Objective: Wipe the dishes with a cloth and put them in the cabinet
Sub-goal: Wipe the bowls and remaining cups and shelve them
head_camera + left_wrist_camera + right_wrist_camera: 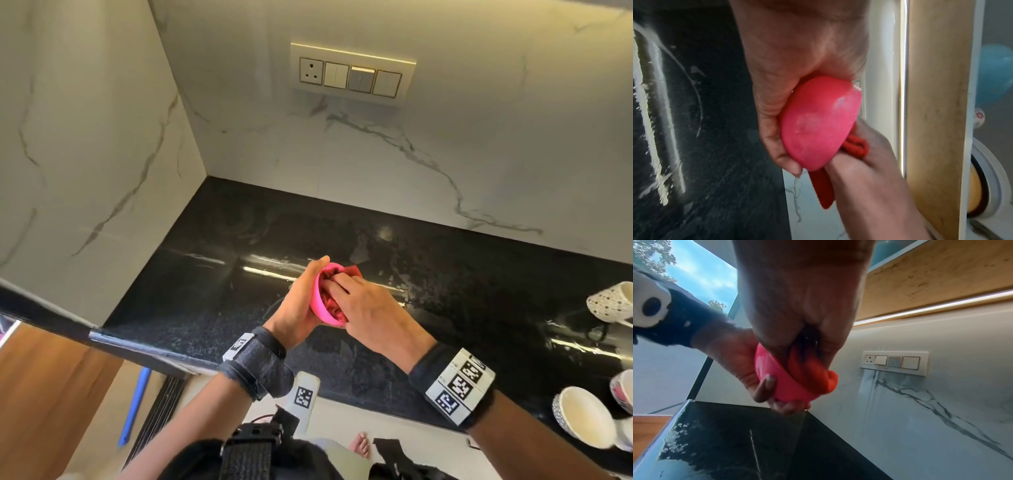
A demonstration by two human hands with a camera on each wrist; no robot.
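Black speckled countertop (pixel 212 274) in a corner of white marble-veined wall (pixel 445 147), glossy, with dried water marks right of centre.

Small pink bowl (pixel 320 301) held in the air above the counter, mid-scene, tipped on its side so the opening faces right. Not touching the counter. Left hand (pixel 299 305) cups it from the left and underneath, fingers curled round the outer base and rim, thumb up over the far edge; the left wrist view shows the fingertips wrapped on the bowl's underside (pixel 816 123). Red cloth (pixel 334 303) is stuffed inside the bowl, a fold poking out past the far rim and a tail hanging below it in the left wrist view (pixel 823 188). Right hand (pixel 364 308) presses into the bowl from the right, fingers bunched together and clamped on the cloth, fingertips inside the bowl mouth. Both wrists wear dark straps with black-and-white marker tags.

On the wall far behind the hands, a switch plate (pixel 351 77) with one socket and three switches. At the right edge of the counter, a white patterned bowl (pixel 611 301) lying tilted, and nearer, a white bowl (pixel 582 416) on its side with more crockery beside it, partly cut off. Wooden panel (pixel 44 394) at near left below the counter edge, a blue stick (pixel 135 407) beside it.
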